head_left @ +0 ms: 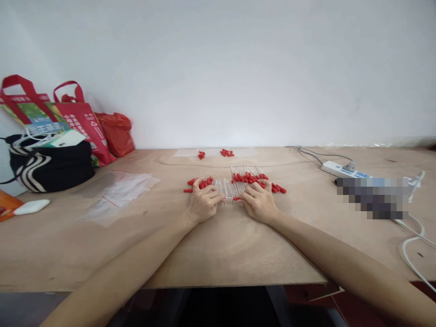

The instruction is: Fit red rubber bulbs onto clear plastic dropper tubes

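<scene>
A loose pile of clear thin tubes (235,181) with red caps (250,178) lies on the wooden table (218,245) in front of me. My left hand (203,200) rests on the left side of the pile, its fingers curled over tubes and red caps (200,183). On the right side sits my right hand (259,200), fingers bent and pinching a clear tube with a red tip near the pile's front edge. The two hands almost meet over the tubes.
A few red caps (226,153) lie on a clear sheet by the wall. Clear plastic bags (117,193) lie at left. Red shopping bags (80,120) and a black striped bag (51,165) stand far left. A white power strip (340,170) with cables is at right.
</scene>
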Motion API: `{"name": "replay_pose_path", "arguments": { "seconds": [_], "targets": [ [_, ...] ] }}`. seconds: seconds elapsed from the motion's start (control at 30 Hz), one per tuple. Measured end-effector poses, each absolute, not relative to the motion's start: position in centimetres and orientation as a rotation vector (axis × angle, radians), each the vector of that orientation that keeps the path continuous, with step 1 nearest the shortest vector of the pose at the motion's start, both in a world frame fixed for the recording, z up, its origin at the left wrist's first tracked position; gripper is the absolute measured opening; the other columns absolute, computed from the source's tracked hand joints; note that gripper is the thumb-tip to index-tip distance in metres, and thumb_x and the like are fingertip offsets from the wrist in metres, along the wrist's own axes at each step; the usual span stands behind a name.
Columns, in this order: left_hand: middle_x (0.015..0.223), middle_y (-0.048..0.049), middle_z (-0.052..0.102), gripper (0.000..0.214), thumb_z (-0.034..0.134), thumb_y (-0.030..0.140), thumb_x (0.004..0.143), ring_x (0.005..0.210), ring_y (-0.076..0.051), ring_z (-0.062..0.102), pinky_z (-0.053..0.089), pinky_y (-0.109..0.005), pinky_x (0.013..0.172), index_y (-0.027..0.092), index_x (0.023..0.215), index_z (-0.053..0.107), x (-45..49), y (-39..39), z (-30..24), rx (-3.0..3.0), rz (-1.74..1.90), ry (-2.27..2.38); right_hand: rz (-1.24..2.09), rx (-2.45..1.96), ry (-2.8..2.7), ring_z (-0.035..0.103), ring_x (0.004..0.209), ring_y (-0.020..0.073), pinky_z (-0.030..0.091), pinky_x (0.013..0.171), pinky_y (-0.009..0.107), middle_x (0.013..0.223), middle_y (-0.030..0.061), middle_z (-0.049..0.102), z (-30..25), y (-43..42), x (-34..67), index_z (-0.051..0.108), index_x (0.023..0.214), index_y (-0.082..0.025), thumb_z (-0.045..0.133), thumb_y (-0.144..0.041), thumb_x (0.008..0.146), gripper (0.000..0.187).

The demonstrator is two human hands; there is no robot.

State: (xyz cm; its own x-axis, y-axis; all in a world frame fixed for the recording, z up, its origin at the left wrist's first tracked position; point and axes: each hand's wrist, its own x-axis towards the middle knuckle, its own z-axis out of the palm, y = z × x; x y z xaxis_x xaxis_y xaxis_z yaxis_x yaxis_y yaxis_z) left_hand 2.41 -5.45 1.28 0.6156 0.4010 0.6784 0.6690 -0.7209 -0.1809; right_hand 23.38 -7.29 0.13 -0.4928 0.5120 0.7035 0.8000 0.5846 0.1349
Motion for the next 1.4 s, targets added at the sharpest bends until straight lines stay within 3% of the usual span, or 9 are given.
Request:
{"name": "replay_pose_path", "arguments": {
  "seconds": [0.4,0.53,0.63,0.73,0.83,1.0,1.13,1.23,1.4],
  "targets": [
    [0.065,0.0029,0.066,0.021,0.045,0.022,0.083,0.072,-0.014,0.058,0.025,-0.045,0.091,0.024,0.074,0.063,1.7,-5.3,1.5,-2.394,-0.926,-0.931,-0.512,-1.117,-2.152,0.046,0.08,0.0157,0.015,0.089,0.04,0.073,-0.0011,0.061,0.3,-7.3,24.9,0.061,0.075,-0.023,0.045,-0.021,0.079,0.016],
    [0.068,-0.0001,0.064,0.02,0.045,0.027,0.085,0.067,-0.014,0.055,0.036,-0.038,0.078,0.022,0.078,0.063,1.0,-4.8,1.1,-2.36,-0.922,-1.056,-0.395,-1.269,-1.884,0.049,0.082,0.0162,0.02,0.085,0.037,0.084,0.0011,0.063,0.6,-6.5,26.3,0.062,0.083,-0.024,0.041,-0.028,0.084,0.021],
    [0.076,-0.0045,0.061,0.025,0.037,0.023,0.087,0.072,-0.015,0.053,0.042,-0.031,0.07,0.019,0.091,0.062,1.3,-4.2,0.4,-2.414,-0.936,-1.09,-0.301,-1.347,-1.799,0.049,0.082,0.017,0.022,0.081,0.036,0.085,0.003,0.062,0.8,-5.7,26.8,0.062,0.09,-0.026,0.039,-0.032,0.085,0.025],
    [0.087,-0.0074,0.054,0.035,0.031,0.011,0.084,0.083,-0.017,0.051,0.045,-0.029,0.073,0.017,0.11,0.054,1.5,-3.4,-0.2,-2.409,-1.0,-1.094,-0.225,-1.464,-1.692,0.049,0.083,0.019,0.023,0.078,0.036,0.087,0.0047,0.061,1.0,-5.0,27.4,0.061,0.095,-0.025,0.039,-0.035,0.083,0.027],
    [0.09,-0.0075,0.05,0.041,0.031,0.006,0.08,0.085,-0.017,0.05,0.046,-0.03,0.076,0.017,0.114,0.051,1.6,-2.7,-0.5,-2.384,-1.047,-1.063,-0.164,-1.544,-1.619,0.049,0.084,0.0202,0.024,0.077,0.036,0.09,0.0055,0.061,1.2,-4.6,28.1,0.059,0.095,-0.023,0.042,-0.036,0.079,0.027],
    [0.083,-0.0065,0.051,0.033,0.034,0.01,0.083,0.081,-0.017,0.051,0.047,-0.03,0.074,0.017,0.107,0.056,2.0,-2.5,-0.3,-2.399,-1.073,-1.006,-0.188,-1.555,-1.788,0.048,0.081,0.0203,0.021,0.08,0.039,0.078,0.003,0.063,0.8,-4.7,27.6,0.061,0.077,-0.022,0.05,-0.041,0.073,0.022],
    [0.085,-0.0065,0.056,0.038,0.032,0.013,0.086,0.081,-0.017,0.055,0.047,-0.031,0.078,0.019,0.121,0.045,2.3,-2.8,0.0,-2.463,-0.974,-0.996,-0.294,-1.565,-1.886,0.047,0.081,0.0202,0.02,0.08,0.04,0.074,0.0031,0.062,0.5,-4.9,26.3,0.061,0.07,-0.023,0.049,-0.044,0.074,0.025],
    [0.088,-0.0067,0.059,0.041,0.033,0.017,0.086,0.083,-0.016,0.057,0.047,-0.03,0.079,0.018,0.127,0.037,2.3,-3.0,0.0,-2.534,-0.928,-1.001,-0.287,-1.589,-1.889,0.047,0.081,0.0206,0.02,0.081,0.042,0.073,0.0033,0.061,0.7,-5.0,26.0,0.062,0.068,-0.023,0.047,-0.049,0.074,0.03],
    [0.094,-0.0068,0.06,0.044,0.041,0.024,0.084,0.088,-0.017,0.056,0.047,-0.031,0.08,0.018,0.127,0.037,2.0,-3.4,0.3,-2.656,-0.949,-1.031,-0.107,-1.744,-1.706,0.049,0.085,0.0228,0.023,0.081,0.044,0.08,0.0049,0.063,1.4,-4.1,27.4,0.064,0.071,-0.024,0.044,-0.053,0.074,0.036]
  ]
}}
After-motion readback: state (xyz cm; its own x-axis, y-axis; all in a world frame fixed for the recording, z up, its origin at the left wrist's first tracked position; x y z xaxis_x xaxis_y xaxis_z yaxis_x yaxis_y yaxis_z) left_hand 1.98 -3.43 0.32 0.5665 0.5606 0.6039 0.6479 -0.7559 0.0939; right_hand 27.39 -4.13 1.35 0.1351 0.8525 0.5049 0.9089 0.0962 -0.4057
